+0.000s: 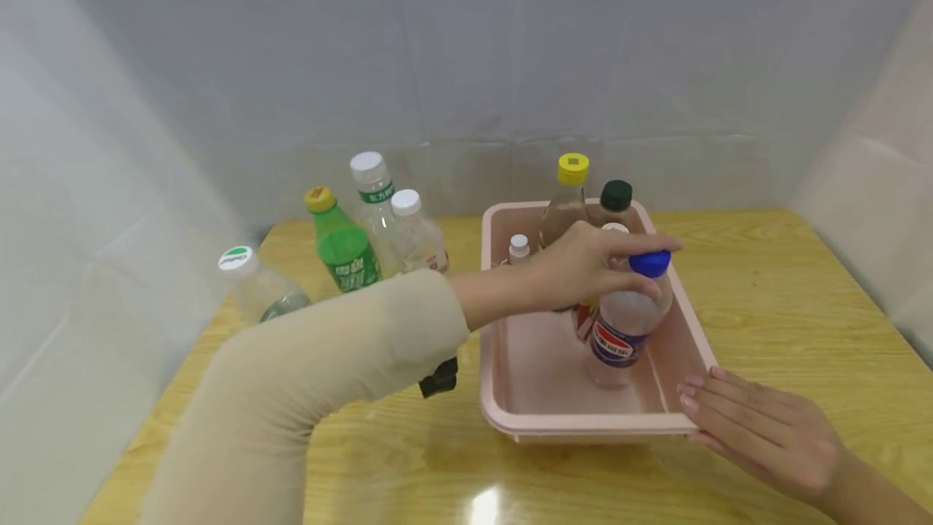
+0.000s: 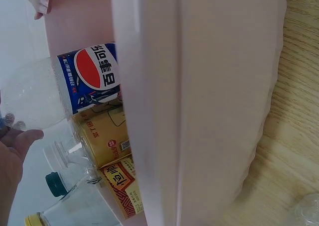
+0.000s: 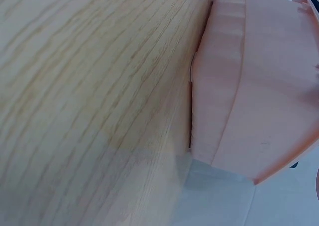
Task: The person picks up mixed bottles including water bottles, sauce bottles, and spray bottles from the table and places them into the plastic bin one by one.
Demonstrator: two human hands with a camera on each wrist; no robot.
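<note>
My left hand [image 1: 579,266] reaches across into the pink plastic bin [image 1: 605,423] and holds a clear Pepsi bottle [image 1: 618,343] near its blue cap, thumb at the neck and a finger stretched over the top. The bottle leans slightly inside the bin's near right part. In the left wrist view, its blue and red label [image 2: 92,74] shows beside the bin wall. My right hand [image 1: 773,432] rests straight fingers on the bin's near right corner. Farther back in the bin stand a yellow-capped bottle [image 1: 573,170], a dark-green-capped bottle [image 1: 616,196] and a small white-capped bottle [image 1: 519,246], partly hidden by my left hand.
Left of the bin stand a green bottle [image 1: 347,253], a tall white-capped bottle [image 1: 375,194], a shorter white-capped bottle [image 1: 420,237] and a bottle with a white and green cap [image 1: 255,282]. Something black [image 1: 439,377] shows under the left sleeve. Grey sheeting surrounds the wooden table [image 1: 787,290].
</note>
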